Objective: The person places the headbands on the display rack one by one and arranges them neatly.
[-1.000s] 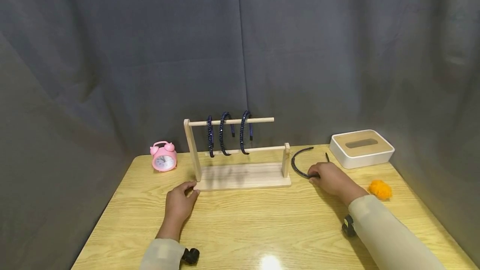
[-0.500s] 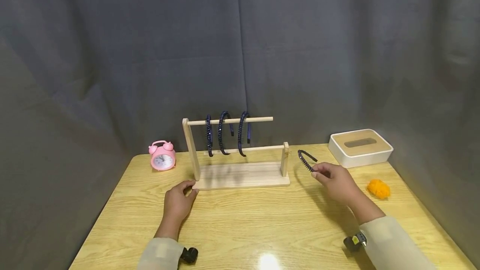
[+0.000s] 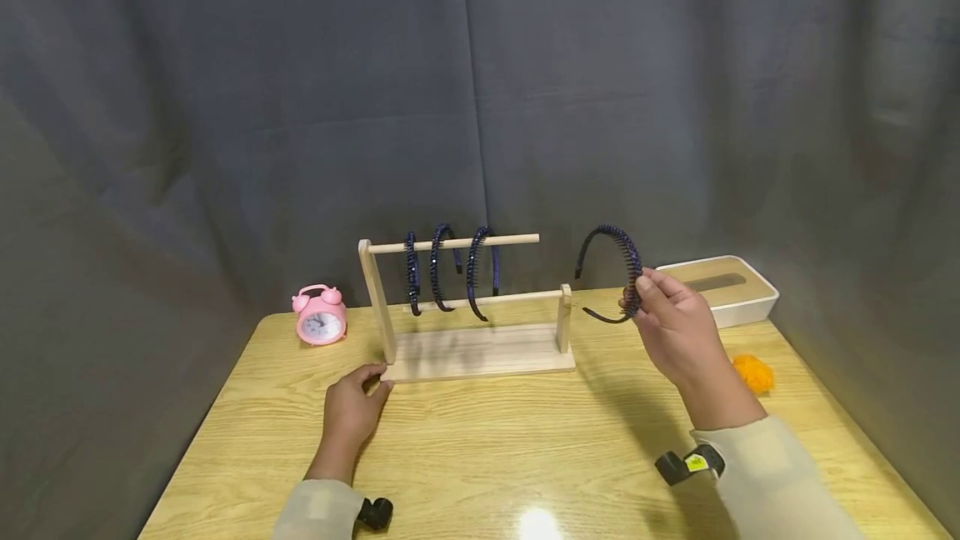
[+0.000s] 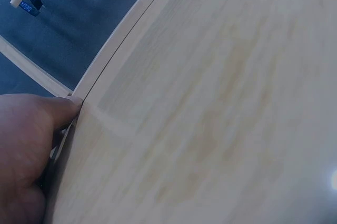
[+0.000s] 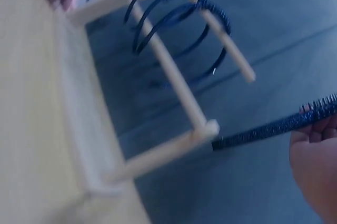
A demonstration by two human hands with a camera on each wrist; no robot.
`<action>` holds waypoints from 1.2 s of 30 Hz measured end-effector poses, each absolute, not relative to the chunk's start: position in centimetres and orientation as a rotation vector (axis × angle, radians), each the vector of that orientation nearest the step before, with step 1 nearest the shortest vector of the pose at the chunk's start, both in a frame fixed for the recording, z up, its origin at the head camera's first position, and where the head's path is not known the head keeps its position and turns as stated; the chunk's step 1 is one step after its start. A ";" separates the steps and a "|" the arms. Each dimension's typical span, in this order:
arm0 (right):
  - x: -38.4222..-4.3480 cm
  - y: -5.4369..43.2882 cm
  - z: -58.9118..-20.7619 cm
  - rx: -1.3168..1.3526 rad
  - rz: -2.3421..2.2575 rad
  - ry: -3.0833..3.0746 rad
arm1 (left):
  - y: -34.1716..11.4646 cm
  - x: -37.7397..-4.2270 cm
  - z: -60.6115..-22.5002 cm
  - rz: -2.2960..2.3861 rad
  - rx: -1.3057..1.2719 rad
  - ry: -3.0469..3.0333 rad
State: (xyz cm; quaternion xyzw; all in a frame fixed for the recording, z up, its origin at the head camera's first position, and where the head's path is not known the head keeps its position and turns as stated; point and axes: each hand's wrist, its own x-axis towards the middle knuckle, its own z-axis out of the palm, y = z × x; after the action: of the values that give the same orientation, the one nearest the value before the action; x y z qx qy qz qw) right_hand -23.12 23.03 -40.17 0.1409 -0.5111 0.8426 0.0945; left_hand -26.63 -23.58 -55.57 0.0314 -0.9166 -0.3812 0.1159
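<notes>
My right hand (image 3: 678, 327) pinches a dark blue toothed headband (image 3: 632, 261) between thumb and fingers. It is raised above the table, right of the wooden rack (image 3: 480, 352), open ends pointing left. In the right wrist view one end of this headband (image 5: 263, 131) is near the rack's short post. Three similar headbands (image 3: 476, 269) hang on the upper rod (image 3: 517, 239), which has a free right end. My left hand (image 3: 352, 411) holds the front left corner of the rack's base with thumb and index finger; the left wrist view shows the thumb (image 4: 66, 109) at that corner.
A pink alarm clock (image 3: 321, 323) stands left of the rack. Behind my right hand is a white tissue box (image 3: 750, 307) with a wooden lid, and an orange fluffy ball (image 3: 753, 373) lies near the right edge. Behind the table (image 3: 465, 457) hangs a grey curtain.
My right hand has lifted the headband off the table and turned it upright, bringing it up to about the rods' height. My left hand has stayed at the rack's corner.
</notes>
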 end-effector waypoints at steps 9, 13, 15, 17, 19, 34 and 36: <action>-25.4 17.6 -37.8 0.202 2.478 -1.627 | -23.5 -26.4 -55.5 -1.131 0.106 -2.679; -26.4 15.5 -38.1 0.139 2.486 -1.644 | -23.5 -26.2 -55.5 -1.138 0.096 -2.667; -26.9 14.7 -38.3 0.112 2.494 -1.642 | -23.4 -26.2 -55.5 -1.142 0.090 -2.663; -27.3 14.1 -38.6 0.082 2.491 -1.654 | -23.4 -26.3 -55.4 -1.143 0.086 -2.658; -27.8 13.6 -39.0 0.057 2.481 -1.673 | -23.4 -26.3 -55.4 -1.142 0.085 -2.655; -30.3 11.4 -40.2 -0.019 2.346 -1.878 | -23.4 -26.3 -55.3 -1.123 0.086 -2.657; -30.3 11.4 -40.2 -0.031 2.321 -1.911 | -23.4 -26.3 -55.4 -1.124 0.082 -2.656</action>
State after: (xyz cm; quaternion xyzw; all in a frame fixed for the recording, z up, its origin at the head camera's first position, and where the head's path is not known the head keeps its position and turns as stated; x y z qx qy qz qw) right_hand -30.34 11.40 -40.18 -0.0102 -0.6341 0.7702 0.0676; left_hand -26.31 -23.43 -55.41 0.0280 -0.9130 -0.3864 0.1279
